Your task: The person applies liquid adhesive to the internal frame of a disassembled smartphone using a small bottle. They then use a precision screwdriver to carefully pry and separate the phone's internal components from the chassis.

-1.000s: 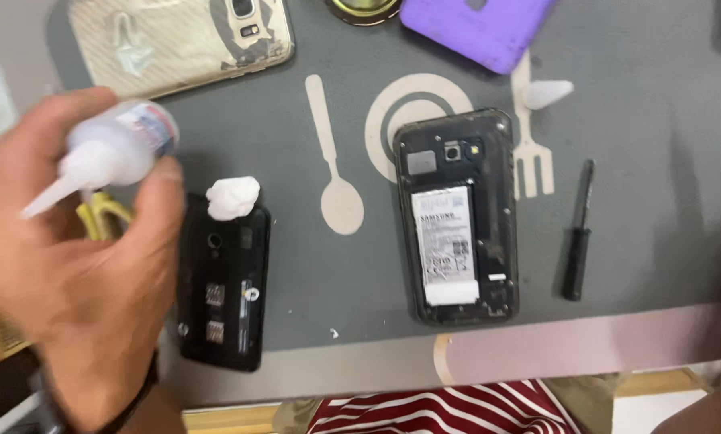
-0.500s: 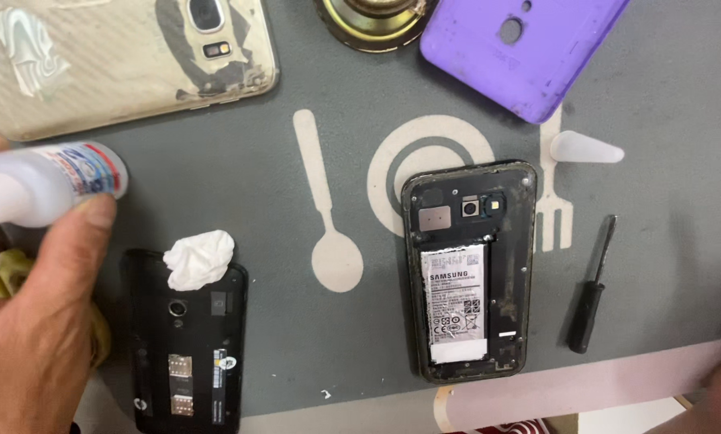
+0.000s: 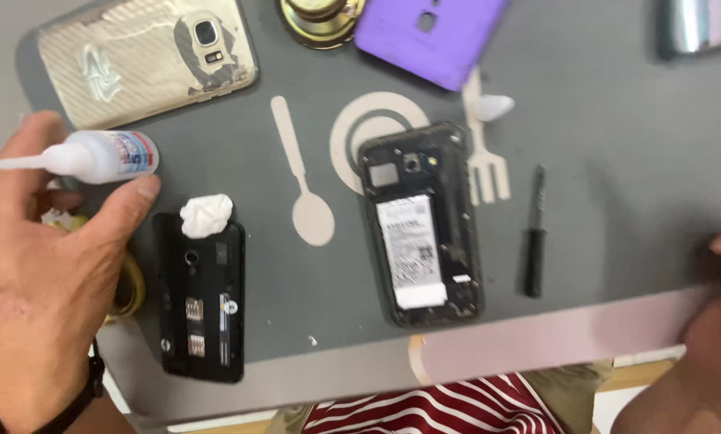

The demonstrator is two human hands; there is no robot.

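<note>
Grey mat [image 3: 601,96] with a pale spoon-plate-fork print covers the bench; one view only, from the head camera looking down.

Left hand [image 3: 47,289]: fingers closed round a small white squeeze bottle [image 3: 107,155], thumb on its lower side. The bottle lies nearly level, its long thin nozzle pointing left, away from the phones. It is held above the mat's left edge, just above-left of the black open phone [image 3: 200,309].

Right hand [image 3: 710,337]: only its edge shows at the lower right corner, resting at the mat's border. Cannot tell whether its fingers are apart or together; it holds nothing visible.

Other items:
- Black open phone lies back-up, card slots exposed, a crumpled white wad [image 3: 206,215] on its top end.
- Second opened phone [image 3: 420,225] at centre, back cover off, battery with white label showing.
- Small black screwdriver [image 3: 535,241] just right of it, not touching.
- Gold-backed phone [image 3: 147,60] at top left; purple case [image 3: 428,32] and a brass-coloured round piece [image 3: 320,16] at top.
- A white cap-like bit [image 3: 493,106] sits by the fork print.

Risks, as judged: the nozzle appears uncapped, so a firm squeeze could drip liquid onto fingers or mat. Swung over the open phones, a stray drop could reach the card slots or the battery area. The loose cap could roll away unnoticed.
</note>
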